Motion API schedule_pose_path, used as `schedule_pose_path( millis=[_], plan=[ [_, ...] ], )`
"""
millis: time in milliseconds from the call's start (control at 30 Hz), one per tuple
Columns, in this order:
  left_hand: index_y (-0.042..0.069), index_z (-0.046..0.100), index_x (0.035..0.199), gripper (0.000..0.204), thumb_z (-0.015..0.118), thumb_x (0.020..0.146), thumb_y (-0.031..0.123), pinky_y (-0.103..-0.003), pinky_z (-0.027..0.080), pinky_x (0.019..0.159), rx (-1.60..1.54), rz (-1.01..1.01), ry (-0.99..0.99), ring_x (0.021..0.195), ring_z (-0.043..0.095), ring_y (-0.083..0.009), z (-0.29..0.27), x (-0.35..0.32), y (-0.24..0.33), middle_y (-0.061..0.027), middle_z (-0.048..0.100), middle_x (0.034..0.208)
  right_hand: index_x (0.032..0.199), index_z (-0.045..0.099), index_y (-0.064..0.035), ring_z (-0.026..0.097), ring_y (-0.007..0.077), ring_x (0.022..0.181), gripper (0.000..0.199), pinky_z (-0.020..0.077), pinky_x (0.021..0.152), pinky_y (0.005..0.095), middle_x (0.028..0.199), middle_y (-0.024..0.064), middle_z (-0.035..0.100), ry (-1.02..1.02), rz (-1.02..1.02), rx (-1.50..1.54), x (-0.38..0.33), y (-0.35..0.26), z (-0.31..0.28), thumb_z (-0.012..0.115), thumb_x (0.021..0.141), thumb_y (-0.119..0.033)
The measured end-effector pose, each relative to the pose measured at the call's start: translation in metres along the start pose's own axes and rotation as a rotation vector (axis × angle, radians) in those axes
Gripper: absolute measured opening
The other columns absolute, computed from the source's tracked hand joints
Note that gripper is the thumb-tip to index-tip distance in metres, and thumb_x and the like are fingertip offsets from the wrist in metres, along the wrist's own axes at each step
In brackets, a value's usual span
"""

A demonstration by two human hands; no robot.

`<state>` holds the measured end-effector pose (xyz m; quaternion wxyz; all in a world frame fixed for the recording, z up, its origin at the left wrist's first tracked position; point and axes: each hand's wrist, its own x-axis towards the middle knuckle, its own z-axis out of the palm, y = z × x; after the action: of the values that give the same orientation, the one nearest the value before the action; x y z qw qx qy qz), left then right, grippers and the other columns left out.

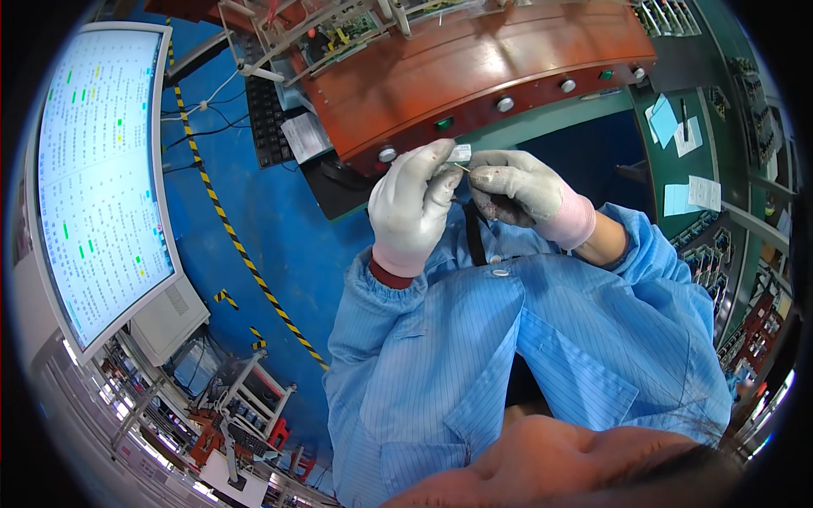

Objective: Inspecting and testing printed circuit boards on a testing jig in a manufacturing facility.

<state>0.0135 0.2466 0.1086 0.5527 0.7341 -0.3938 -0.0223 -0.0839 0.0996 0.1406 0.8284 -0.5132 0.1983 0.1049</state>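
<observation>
Both of my hands meet in front of my chest, in white gloves with pink cuffs; the fingertips are stained grey. My left hand [410, 203] is closed, its thumb and fingers around a small grey piece with a white printed label [460, 153]. Part of that piece is hidden by the fingers, and I cannot make out its kind. Close beside it, my right hand [523, 188] is pinched at the fingertips. A thin pale sliver [462, 168], like a pin or stick, shows between the two hands at the right fingertips.
Just beyond my hands stands a reddish-brown fixture box [474, 76] with round silver and green buttons. A black keyboard [267, 123] and a large lit monitor [106, 178] are to the left. Blue and white papers [677, 127] lie on the green bench [699, 161] at right.
</observation>
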Motion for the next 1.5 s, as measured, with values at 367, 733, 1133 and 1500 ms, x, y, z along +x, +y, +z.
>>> schedule_pose_path(
  millis=[367,733,1133,1500],
  plan=[
    [0.001,0.066,0.107,0.023,0.068,0.085,0.005,-0.028,0.052,0.068,-0.086,-0.085,-0.056,0.073,0.064,-0.0203,0.001,-0.009,0.002,-0.0086,0.069,0.094,0.09,0.059,-0.0035,0.038,0.0039,0.044,0.039,0.0248,0.037,0.015,0.063,0.0013,0.052,0.046,0.022,-0.029,0.001,-0.008,0.006,0.051,0.098,-0.041],
    [0.002,0.065,0.104,0.02,0.068,0.085,0.007,-0.028,0.049,0.064,-0.203,-0.173,-0.03,0.066,0.058,-0.0177,-0.001,-0.004,0.0,-0.0075,0.066,0.087,0.085,0.058,-0.0037,0.035,0.0039,0.038,0.037,0.0249,0.033,0.0162,0.06,0.0048,0.054,-0.174,0.04,0.26,0.002,0.006,-0.004,0.05,0.101,-0.036],
    [0.002,0.065,0.101,0.018,0.069,0.084,0.008,-0.029,0.048,0.062,-0.124,-0.136,-0.032,0.066,0.058,-0.0176,-0.001,-0.004,0.006,-0.0069,0.066,0.085,0.079,0.058,-0.0053,0.037,0.0053,0.039,0.042,0.0261,0.036,0.017,0.058,0.0047,0.054,0.063,-0.016,-0.013,-0.005,0.003,0.009,0.053,0.099,-0.042],
    [0.002,0.066,0.102,0.018,0.067,0.085,0.005,-0.029,0.05,0.065,-0.156,-0.29,-0.04,0.071,0.06,-0.018,0.002,-0.01,0.013,-0.0075,0.068,0.09,0.083,0.059,-0.0076,0.04,0.0049,0.045,0.037,0.028,0.041,0.0164,0.061,0.0022,0.054,0.191,-0.021,-0.069,-0.011,0.0,0.019,0.055,0.097,-0.041]
  ],
)
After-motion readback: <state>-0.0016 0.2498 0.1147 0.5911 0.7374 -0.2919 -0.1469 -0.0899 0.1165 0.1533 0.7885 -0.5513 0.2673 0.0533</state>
